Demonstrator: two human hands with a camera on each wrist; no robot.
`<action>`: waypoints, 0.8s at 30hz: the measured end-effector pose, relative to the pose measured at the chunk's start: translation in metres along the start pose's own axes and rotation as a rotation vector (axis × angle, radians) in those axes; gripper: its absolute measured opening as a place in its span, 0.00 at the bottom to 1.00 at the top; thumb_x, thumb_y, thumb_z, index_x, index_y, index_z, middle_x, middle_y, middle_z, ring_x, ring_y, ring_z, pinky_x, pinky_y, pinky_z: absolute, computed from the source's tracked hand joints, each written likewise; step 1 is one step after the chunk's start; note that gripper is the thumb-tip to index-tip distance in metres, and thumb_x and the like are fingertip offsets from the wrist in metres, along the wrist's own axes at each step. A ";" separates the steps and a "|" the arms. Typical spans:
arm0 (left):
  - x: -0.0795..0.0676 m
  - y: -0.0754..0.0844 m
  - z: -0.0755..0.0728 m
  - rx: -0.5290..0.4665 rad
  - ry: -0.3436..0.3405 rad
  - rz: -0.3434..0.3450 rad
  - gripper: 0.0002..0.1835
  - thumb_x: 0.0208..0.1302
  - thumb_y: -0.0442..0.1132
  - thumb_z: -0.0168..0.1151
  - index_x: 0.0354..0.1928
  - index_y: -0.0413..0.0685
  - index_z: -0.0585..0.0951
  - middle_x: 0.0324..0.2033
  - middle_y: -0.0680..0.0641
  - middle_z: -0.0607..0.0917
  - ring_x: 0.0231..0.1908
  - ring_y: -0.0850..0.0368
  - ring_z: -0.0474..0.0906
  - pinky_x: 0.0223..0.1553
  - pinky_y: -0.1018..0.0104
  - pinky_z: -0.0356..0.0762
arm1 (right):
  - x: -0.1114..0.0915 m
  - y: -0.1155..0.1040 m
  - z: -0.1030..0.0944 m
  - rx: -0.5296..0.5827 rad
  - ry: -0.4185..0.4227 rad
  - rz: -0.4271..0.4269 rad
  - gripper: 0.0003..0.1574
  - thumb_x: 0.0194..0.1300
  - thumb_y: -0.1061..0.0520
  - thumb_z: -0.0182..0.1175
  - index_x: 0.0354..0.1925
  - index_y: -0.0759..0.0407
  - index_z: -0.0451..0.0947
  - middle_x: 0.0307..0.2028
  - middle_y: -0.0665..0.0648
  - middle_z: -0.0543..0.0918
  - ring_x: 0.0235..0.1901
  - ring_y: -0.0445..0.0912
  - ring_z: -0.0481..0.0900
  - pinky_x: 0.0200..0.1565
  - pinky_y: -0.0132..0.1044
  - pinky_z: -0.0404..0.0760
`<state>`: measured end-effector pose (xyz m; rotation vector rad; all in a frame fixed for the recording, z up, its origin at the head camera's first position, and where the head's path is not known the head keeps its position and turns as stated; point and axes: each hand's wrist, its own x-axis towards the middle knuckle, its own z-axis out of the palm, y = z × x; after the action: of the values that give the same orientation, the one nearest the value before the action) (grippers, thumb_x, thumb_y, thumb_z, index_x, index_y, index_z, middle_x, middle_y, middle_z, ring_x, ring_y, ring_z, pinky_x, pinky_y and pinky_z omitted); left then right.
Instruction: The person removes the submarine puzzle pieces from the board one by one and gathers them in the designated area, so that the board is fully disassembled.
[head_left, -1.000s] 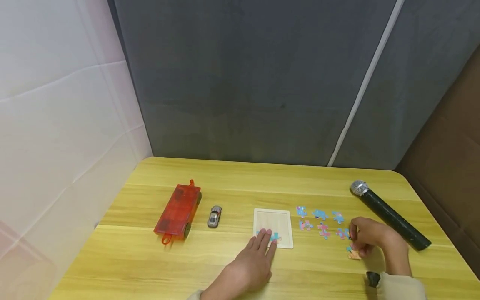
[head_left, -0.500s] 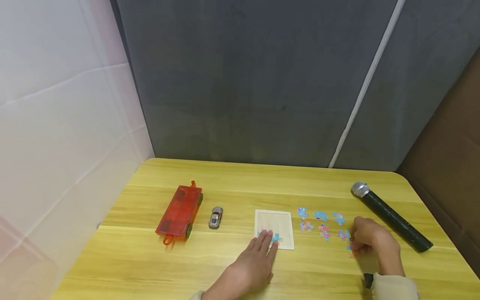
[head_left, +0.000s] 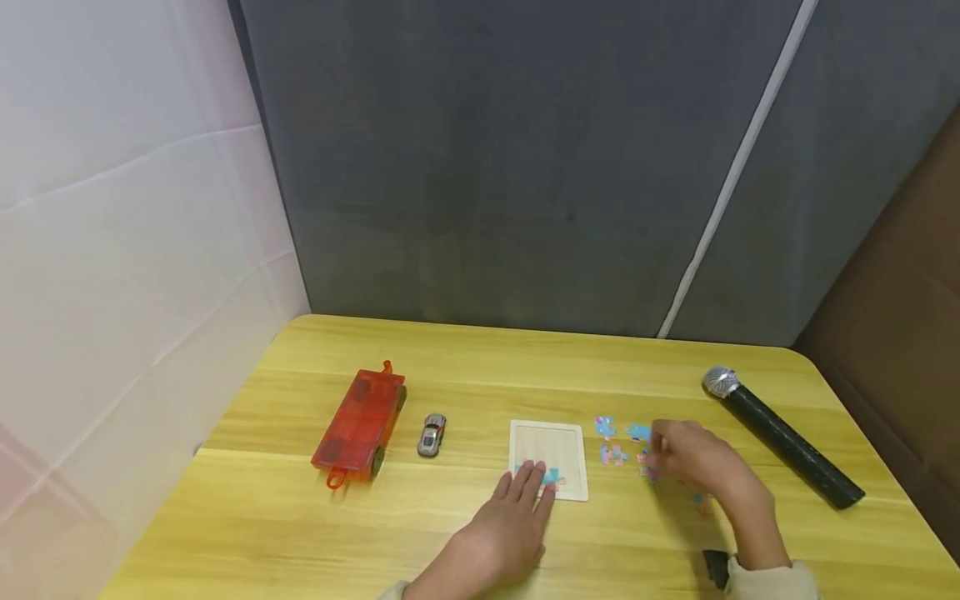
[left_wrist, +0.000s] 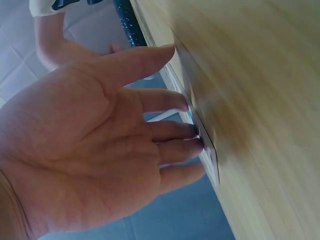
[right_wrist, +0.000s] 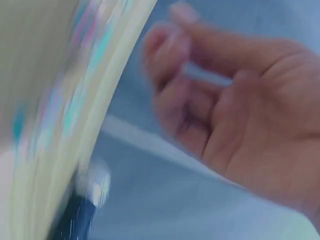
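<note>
My left hand [head_left: 506, 525] lies palm down with straight fingers, their tips on the lower part of a small pale wooden puzzle tray [head_left: 546, 437]. Partly covered by those fingers, a few blue jigsaw pieces [head_left: 553, 477] lie inside the tray. In the left wrist view the left fingers [left_wrist: 170, 150] reach the tray's edge. My right hand [head_left: 701, 462] is over the loose puzzle pieces, fingers loosely curled and nothing visible between them. In the right wrist view this hand [right_wrist: 225, 100] is blurred by motion. Jigsaw pieces [head_left: 613, 455] show left of it, and an orange and blue piece [head_left: 702, 503] below it.
A black toy microphone [head_left: 791, 442] with a silver head lies at the right. On the left are a red see-through toy trailer [head_left: 358, 421] with wheels and a small silver toy car [head_left: 431, 435]. A dark grey wall panel [head_left: 480, 167] stands behind the wooden table [head_left: 450, 358].
My right hand has moved left and away from me, from the orange and blue piece to above the other pieces. The left hand stays on the tray.
</note>
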<state>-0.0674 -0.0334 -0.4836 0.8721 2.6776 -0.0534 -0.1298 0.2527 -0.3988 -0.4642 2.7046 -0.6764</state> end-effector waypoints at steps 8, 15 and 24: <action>-0.022 0.020 -0.041 0.157 -0.006 -0.117 0.36 0.82 0.61 0.56 0.86 0.64 0.65 0.84 0.33 0.62 0.86 0.37 0.54 0.86 0.41 0.52 | 0.030 -0.067 0.047 -0.095 0.018 -0.339 0.04 0.70 0.67 0.72 0.42 0.63 0.86 0.36 0.52 0.87 0.36 0.42 0.81 0.43 0.39 0.87; -0.027 0.023 -0.051 0.180 -0.050 -0.136 0.37 0.82 0.62 0.56 0.87 0.64 0.64 0.83 0.33 0.64 0.85 0.38 0.57 0.85 0.45 0.57 | 0.037 -0.079 0.066 -0.120 0.078 -0.296 0.08 0.68 0.71 0.70 0.36 0.60 0.82 0.33 0.51 0.81 0.34 0.41 0.72 0.36 0.32 0.78; -0.027 0.023 -0.051 0.192 -0.054 -0.142 0.37 0.82 0.63 0.56 0.86 0.65 0.64 0.83 0.34 0.64 0.85 0.37 0.57 0.84 0.46 0.59 | 0.041 -0.078 0.068 -0.015 0.081 -0.257 0.16 0.69 0.70 0.71 0.33 0.54 0.76 0.26 0.45 0.77 0.26 0.37 0.69 0.29 0.29 0.70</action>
<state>-0.0484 -0.0231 -0.4249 0.7214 2.7116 -0.3666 -0.1232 0.1452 -0.4264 -0.8145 2.7537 -0.7564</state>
